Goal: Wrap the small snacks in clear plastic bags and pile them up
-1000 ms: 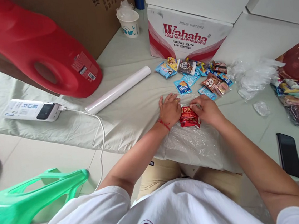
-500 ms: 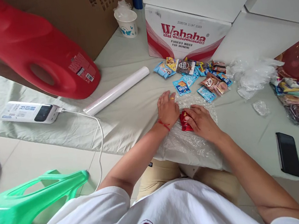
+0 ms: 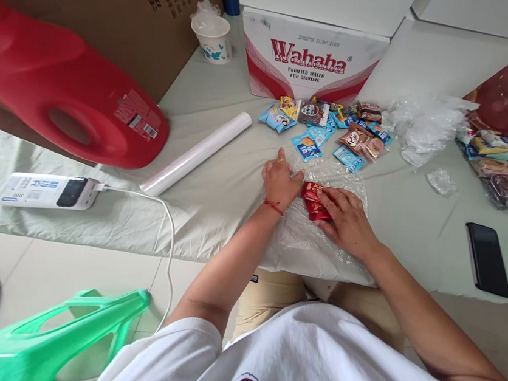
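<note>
We see the right hand (image 3: 346, 219) pinching a red snack packet (image 3: 314, 201) on a clear plastic sheet (image 3: 308, 245), with the left hand (image 3: 280, 180) pressing flat on the sheet's far edge. We judge that the thin, crinkled film could slide or bunch beneath the packet. A careless sweep might scatter the nearby snack packets (image 3: 327, 127) on the pale cloth (image 3: 217, 188).

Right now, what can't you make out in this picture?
- Red snack packet, head view: right hand covers its lower part; print too small to read.
- Red jug: top cut off by the frame's edge.
- Clear plastic bag: near end hidden behind the person's lap.
- Snack pile: labels too small.
</note>
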The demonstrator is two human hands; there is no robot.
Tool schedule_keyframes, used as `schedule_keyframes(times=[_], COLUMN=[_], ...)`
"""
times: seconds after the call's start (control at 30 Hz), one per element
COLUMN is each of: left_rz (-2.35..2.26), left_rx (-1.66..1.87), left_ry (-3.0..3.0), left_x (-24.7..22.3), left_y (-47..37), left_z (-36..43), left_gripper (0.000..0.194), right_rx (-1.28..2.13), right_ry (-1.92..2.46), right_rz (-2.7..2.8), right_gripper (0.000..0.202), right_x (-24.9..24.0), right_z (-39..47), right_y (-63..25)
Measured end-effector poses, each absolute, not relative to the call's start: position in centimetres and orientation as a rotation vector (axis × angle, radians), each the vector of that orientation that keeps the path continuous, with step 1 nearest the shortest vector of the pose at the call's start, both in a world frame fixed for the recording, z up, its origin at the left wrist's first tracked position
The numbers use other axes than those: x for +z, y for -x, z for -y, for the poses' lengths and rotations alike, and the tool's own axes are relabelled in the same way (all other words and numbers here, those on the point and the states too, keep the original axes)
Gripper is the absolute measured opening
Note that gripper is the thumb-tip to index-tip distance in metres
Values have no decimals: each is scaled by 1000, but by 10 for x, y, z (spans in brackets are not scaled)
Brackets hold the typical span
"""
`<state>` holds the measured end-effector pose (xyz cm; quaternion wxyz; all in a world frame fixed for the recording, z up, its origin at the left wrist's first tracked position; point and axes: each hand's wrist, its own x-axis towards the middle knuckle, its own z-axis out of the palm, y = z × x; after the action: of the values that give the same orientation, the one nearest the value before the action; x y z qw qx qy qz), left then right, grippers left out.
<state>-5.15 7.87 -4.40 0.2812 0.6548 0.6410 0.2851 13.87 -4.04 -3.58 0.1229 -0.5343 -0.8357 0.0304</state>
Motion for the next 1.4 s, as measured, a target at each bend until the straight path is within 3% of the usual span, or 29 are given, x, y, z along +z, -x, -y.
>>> schedule_keyframes(times=[0.17,0.3,0.57,0.73,0.93,1.03,1.2,1.33,1.4], left_rz=[-1626,-1268,-533,-557,-559,-730,-843,-827,-801], left_rx=[892,1241,1047,932,732,712,661,705,694], left_ry=[-1721,-1480,-1306,-1847,-2397,-2569,-2840,-2914,-2911], left_x=[-53,-59,-41,-26,-35,-48,-62,-64,-64], left_y=[51,49,62,82,81,74,68,70,72], left_z=[-85,-90,-71,-49,-16,2,13,13,13], left_gripper=[19,3,20,9,14,28,27,26,26], right_rx=[34,4,6,43,184,274,198,4,50], right_ry=[1586,1590,1589,1557,1462,1350,1319,1392,1362], right_rz=[2442,2460,2461,2433,2322,2252,1930,1978,2172], right_gripper=[62,58,58,54,45,43,21,38,36], right_x=[-38,-37,-36,-37,-48,-45,-20,-12,-19], right_z=[45,47,48,49,52,53,57,55,51], right_y=[-140,-144,-144,-147,-141,-142,-155,-161,-165])
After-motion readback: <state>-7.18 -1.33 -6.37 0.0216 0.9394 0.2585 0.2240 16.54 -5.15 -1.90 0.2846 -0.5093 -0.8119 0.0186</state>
